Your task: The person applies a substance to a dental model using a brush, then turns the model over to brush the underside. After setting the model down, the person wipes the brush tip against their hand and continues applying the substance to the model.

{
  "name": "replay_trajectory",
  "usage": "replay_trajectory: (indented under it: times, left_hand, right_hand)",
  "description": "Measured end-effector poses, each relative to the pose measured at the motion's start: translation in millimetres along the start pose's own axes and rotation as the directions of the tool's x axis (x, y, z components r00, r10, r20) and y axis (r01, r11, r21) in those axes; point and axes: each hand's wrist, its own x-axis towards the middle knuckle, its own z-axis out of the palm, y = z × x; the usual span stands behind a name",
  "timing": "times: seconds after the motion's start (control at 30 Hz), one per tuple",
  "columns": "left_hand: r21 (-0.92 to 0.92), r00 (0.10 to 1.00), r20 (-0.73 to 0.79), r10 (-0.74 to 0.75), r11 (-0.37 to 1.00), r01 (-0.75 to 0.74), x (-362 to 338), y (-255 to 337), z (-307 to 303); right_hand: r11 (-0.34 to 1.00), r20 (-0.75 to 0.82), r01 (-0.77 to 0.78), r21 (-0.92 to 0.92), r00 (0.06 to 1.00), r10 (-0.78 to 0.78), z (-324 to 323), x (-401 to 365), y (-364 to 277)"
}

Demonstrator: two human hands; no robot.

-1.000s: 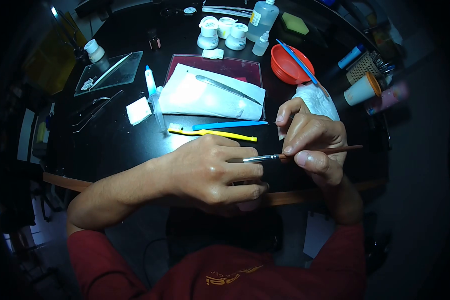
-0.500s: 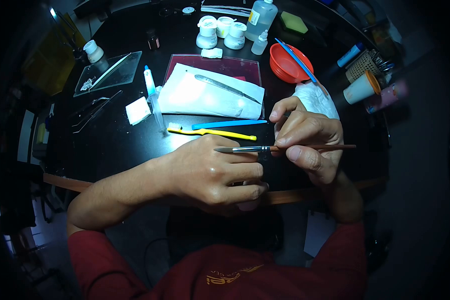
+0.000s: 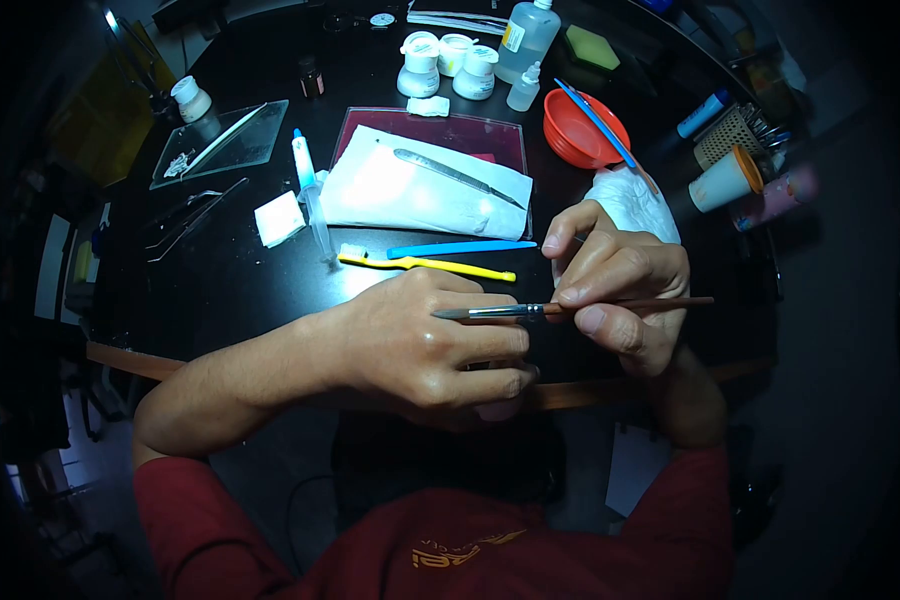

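A fine brush (image 3: 560, 309) with a reddish-brown handle is pinched between the thumb and fingers of my right hand (image 3: 625, 290). Its dark tip points left and lies over the back of my left hand (image 3: 435, 345). The fingers of my left hand are curled, knuckles up, and whatever is inside them is hidden. Just beyond the hands lie a yellow toothbrush (image 3: 430, 266) and a blue stick (image 3: 460, 248). Farther back, a metal scalpel-like tool (image 3: 455, 175) rests on folded white paper (image 3: 370, 195).
A red bowl (image 3: 575, 150) with a blue tool across it sits at the right, near crumpled tissue (image 3: 638, 205). White jars (image 3: 419, 78) and a clear bottle (image 3: 530, 45) stand behind. A glass slab (image 3: 255, 145), tweezers (image 3: 195, 215) and a syringe (image 3: 315, 215) are at the left.
The brush tip has dipped slightly, and the fingers of my right hand have shifted a little on the handle. The view has moved slightly.
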Motion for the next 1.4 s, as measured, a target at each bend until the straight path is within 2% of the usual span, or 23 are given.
replay_trajectory:
  times: [0.37,0.97,1.27,1.4]
  left_hand:
    - [0.008,0.999,0.006,0.032,0.999,-0.032,1,-2,-1]
    - [0.029,0.998,0.065,0.019,0.999,-0.021,5,-1,-8]
    - [0.018,0.997,0.076,0.006,1.0,-0.007,2,0,-5]
    - [0.023,0.999,0.045,0.009,1.0,-0.01,1,0,-2]
  right_hand:
    - [0.995,0.013,-0.053,0.086,0.999,0.052,-6,0,-2]
    - [0.987,-0.13,-0.037,0.157,0.99,0.058,-10,-3,-3]
    - [0.983,-0.117,-0.026,0.179,0.992,0.048,-1,-4,0]
    - [0.991,-0.074,-0.017,0.129,0.997,0.026,7,-4,3]
